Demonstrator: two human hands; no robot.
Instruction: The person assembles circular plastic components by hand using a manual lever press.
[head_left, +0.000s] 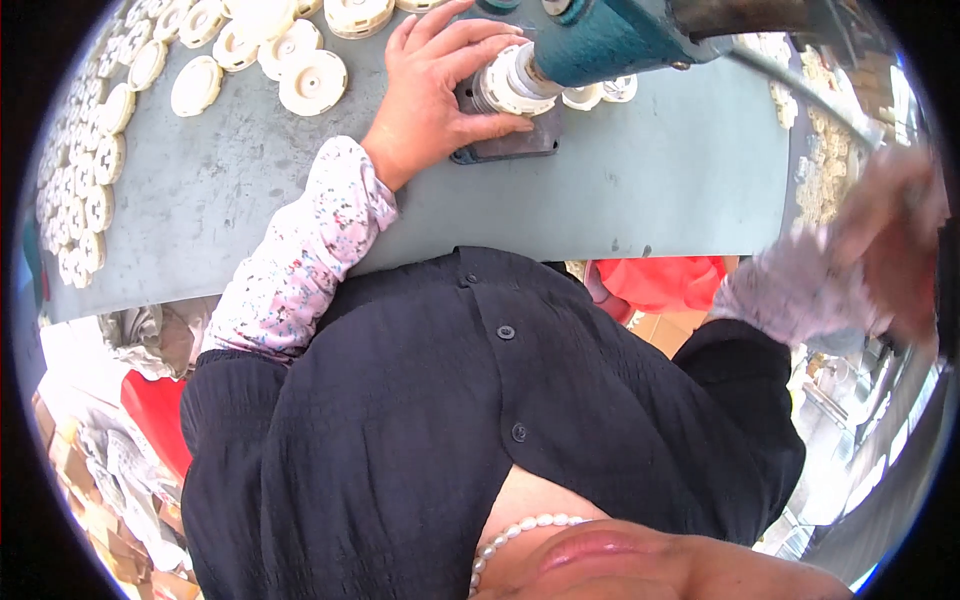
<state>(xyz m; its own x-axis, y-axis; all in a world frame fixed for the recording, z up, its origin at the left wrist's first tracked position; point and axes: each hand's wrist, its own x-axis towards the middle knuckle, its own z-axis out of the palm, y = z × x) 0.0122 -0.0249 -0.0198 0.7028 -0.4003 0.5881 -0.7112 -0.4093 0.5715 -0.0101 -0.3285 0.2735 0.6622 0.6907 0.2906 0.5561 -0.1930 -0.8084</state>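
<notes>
My left hand (428,100) reaches over the table with fingers and thumb curved round a cream round plastic part (518,82). The part sits on the dark base (510,145) of a teal hand press (610,45), directly under its head. Whether the press head touches the part cannot be made out. Far to the right, my right hand (895,240) is smeared by motion. The press lever (810,95) runs into it, and the hand appears closed round the lever's end; its single fingers are hard to tell apart.
Several loose cream round parts (312,82) lie left of the press on the grey table (640,190). More parts (75,200) crowd its left edge, and a pile (825,150) stands at the right. Two small parts (582,96) rest behind the press. Red fabric (665,282) shows below the table edge.
</notes>
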